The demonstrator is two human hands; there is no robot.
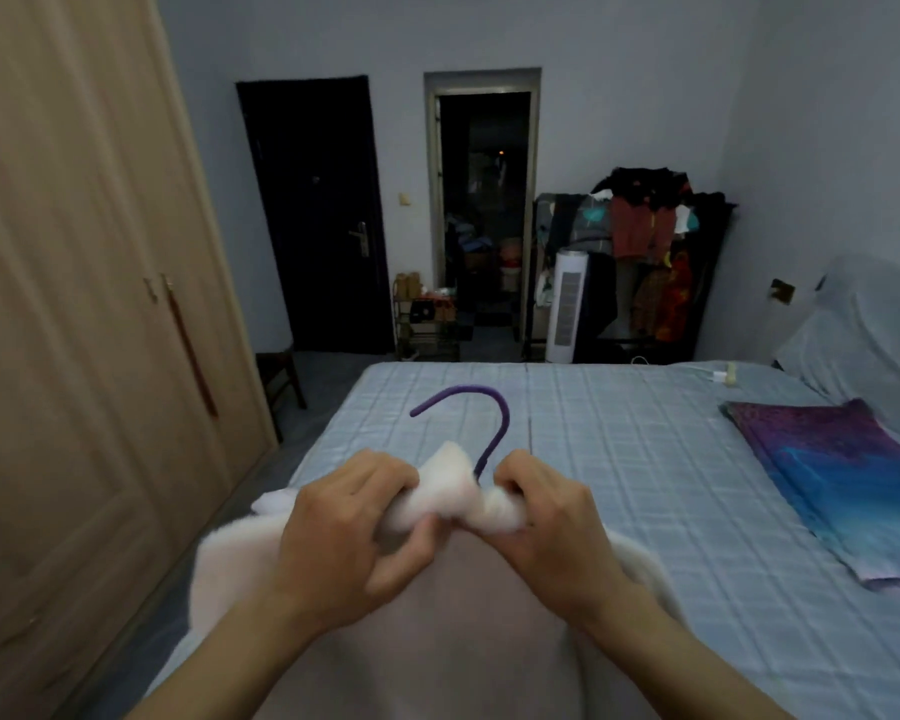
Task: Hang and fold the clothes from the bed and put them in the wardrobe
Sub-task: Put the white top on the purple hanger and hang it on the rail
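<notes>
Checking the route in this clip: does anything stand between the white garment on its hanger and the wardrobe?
Yes: the wardrobe doors, to the left of the bed, are shut. The left hand and right hand hold the white garment at the neck of the purple hanger.

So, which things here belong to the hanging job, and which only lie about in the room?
In the job: white fluffy garment, purple hanger inside its neck, left hand and right hand gripping the collar, closed wardrobe, bed.

Lying about: folded blue-purple cloth on the bed (may be next), loaded clothes rack, white tower appliance, dark door, shoe shelf.
</notes>
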